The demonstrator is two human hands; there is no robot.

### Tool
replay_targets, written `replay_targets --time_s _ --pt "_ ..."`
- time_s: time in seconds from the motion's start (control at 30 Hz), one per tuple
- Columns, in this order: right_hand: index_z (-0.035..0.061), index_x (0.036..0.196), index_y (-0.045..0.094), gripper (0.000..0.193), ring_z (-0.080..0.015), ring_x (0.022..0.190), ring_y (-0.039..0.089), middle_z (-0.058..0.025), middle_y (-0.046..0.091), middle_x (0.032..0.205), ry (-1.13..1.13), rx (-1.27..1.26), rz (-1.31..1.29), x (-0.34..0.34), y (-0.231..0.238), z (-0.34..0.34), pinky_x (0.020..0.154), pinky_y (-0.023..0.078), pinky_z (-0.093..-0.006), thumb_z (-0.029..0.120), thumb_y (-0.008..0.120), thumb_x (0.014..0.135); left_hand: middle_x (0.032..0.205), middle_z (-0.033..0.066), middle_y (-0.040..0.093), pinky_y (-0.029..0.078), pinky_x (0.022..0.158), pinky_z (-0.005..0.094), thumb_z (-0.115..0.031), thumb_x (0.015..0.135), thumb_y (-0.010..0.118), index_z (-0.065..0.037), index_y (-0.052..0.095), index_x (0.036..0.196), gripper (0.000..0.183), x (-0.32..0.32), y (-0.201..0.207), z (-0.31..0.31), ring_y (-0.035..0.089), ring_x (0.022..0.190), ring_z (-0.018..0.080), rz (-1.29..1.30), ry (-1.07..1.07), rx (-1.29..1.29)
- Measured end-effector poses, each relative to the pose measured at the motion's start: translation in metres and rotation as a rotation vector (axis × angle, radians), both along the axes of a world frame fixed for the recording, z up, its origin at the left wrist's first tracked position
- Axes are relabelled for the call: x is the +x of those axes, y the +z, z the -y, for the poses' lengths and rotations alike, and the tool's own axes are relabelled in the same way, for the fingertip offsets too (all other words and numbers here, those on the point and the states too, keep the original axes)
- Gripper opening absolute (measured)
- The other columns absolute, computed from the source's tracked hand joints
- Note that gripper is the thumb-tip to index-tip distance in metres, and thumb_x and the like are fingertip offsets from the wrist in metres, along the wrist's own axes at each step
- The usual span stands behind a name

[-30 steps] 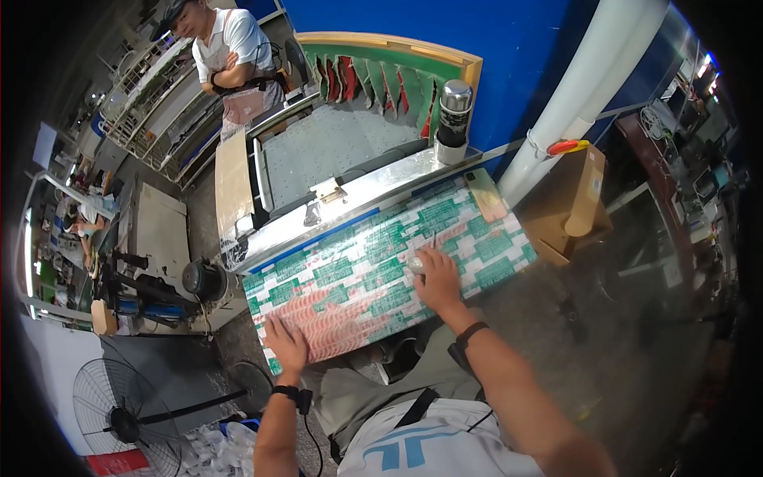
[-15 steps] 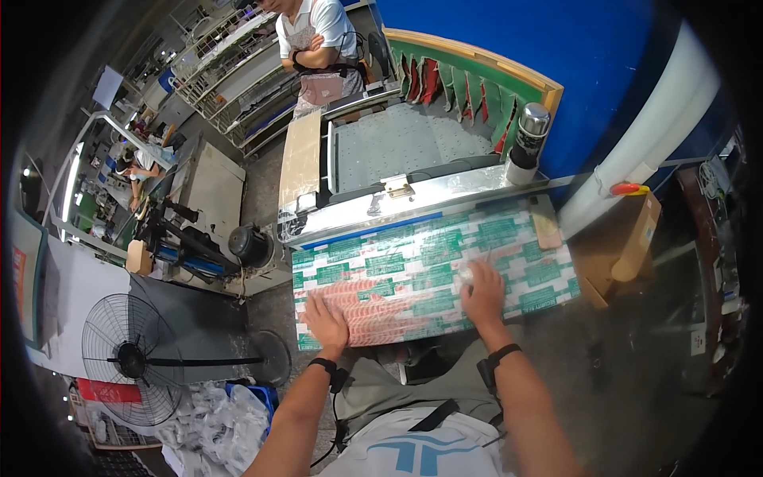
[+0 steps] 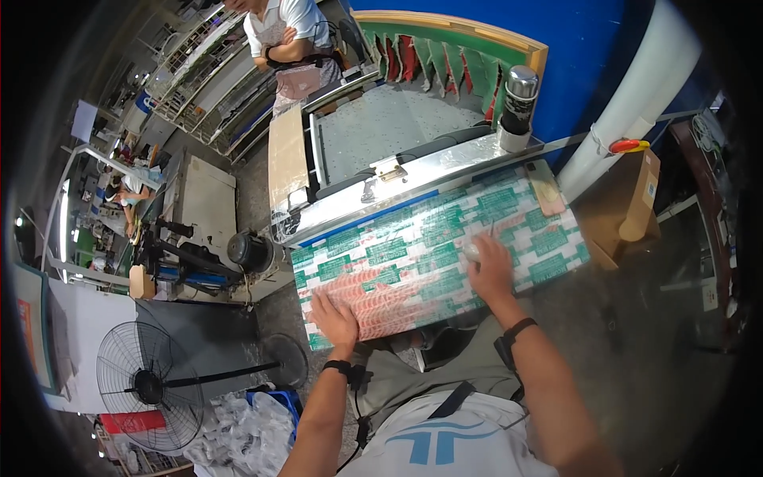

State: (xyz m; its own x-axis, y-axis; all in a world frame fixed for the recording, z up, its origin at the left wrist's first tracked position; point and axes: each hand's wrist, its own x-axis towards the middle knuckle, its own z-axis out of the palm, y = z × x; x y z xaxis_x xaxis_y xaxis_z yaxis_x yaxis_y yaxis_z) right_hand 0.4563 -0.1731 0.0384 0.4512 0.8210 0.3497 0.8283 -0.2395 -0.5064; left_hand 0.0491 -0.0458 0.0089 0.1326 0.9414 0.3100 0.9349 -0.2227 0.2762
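Note:
Across my lap is a work board (image 3: 433,230) covered in clear film over a green and white printed sheet. A patch of red netted pattern (image 3: 381,306) shows at its near left. On that patch my left hand (image 3: 335,322) lies flat with its fingers spread. My right hand (image 3: 490,270) rests right of the board's middle, its fingers curled round a small whitish, rounded thing (image 3: 472,252). A thin dark tip seems to stick out beyond the fingers. What kind of thing it is, I cannot make out.
A phone-like slab (image 3: 547,188) lies at the board's right end. Beyond the board is a metal-edged machine bed (image 3: 389,131) with a flask (image 3: 520,99) at its corner. A fan (image 3: 149,387) stands left, a cardboard box (image 3: 628,199) right. Another person (image 3: 290,48) stands behind, arms folded.
The whole view has shifted and turned slightly. Both hands stay at about the same places on the board, the left one flat and the right one curled.

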Motion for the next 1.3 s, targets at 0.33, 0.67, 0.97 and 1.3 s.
replay_targets --time_s 0.33,0.67,0.97,1.3 --pt "0.0111 0.144 0.060 0.059 -0.0375 0.136 0.054 -0.0122 0.059 0.148 -0.016 0.026 0.074 -0.006 -0.001 0.004 0.116 0.041 -0.0558 0.014 0.069 0.086 0.169 0.0306 0.037 0.021 0.129 0.0617 -0.023 0.102 0.061 0.004 0.042 0.160 0.067 -0.002 0.002 0.005 0.031 0.157 0.0496 0.033 0.000 -0.009" --pt "0.0115 0.144 0.059 0.059 -0.0381 0.137 0.053 -0.0126 0.058 0.148 -0.002 0.025 0.051 -0.002 -0.003 -0.001 0.117 0.041 -0.0563 0.013 0.068 0.086 0.169 0.0303 0.036 0.020 0.129 0.0619 -0.025 0.102 0.063 0.003 0.041 0.161 0.069 -0.002 -0.001 0.002 0.032 0.157 0.0495 0.023 0.002 0.006" --pt "0.0112 0.144 0.060 0.060 -0.0387 0.136 0.054 -0.0135 0.060 0.146 -0.018 0.017 0.050 -0.001 -0.003 0.007 0.116 0.041 -0.0565 0.014 0.070 0.085 0.169 0.0308 0.036 0.020 0.129 0.0636 -0.022 0.099 0.062 0.003 0.041 0.161 0.070 -0.004 -0.009 0.004 0.032 0.156 0.0504 0.034 -0.034 0.005" --pt "0.0121 0.145 0.059 0.057 -0.0389 0.137 0.053 -0.0130 0.058 0.149 0.005 0.042 0.007 -0.008 0.000 -0.006 0.117 0.039 -0.0572 0.015 0.070 0.089 0.166 0.0293 0.042 0.019 0.129 0.0637 -0.023 0.100 0.064 0.002 0.046 0.158 0.065 -0.007 -0.001 -0.001 0.038 0.153 0.0495 0.031 -0.001 0.094"
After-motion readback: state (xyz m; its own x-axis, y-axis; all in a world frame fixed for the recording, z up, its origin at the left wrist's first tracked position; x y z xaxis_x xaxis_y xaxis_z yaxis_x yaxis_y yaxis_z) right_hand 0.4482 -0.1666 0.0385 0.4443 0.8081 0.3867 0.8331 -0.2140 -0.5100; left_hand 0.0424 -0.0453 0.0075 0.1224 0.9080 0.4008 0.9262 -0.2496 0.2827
